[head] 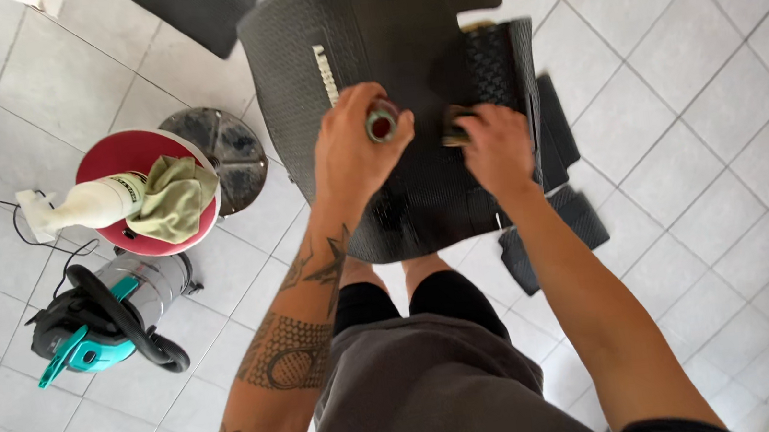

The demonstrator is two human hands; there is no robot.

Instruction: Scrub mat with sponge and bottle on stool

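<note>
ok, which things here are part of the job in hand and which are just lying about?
In use:
- black car mat
- small round tin in left hand
- brush or pad under right hand

Lying about:
- spray bottle and green cloth on red stool
- vacuum cleaner
- spare mats on floor

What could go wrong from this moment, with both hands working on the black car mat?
The left hand grips a small round tin over the black mat; tipped, it might spill. The mat overhangs its support and could slide as the right hand presses. The spray bottle lies across the red stool and may roll off.
</note>
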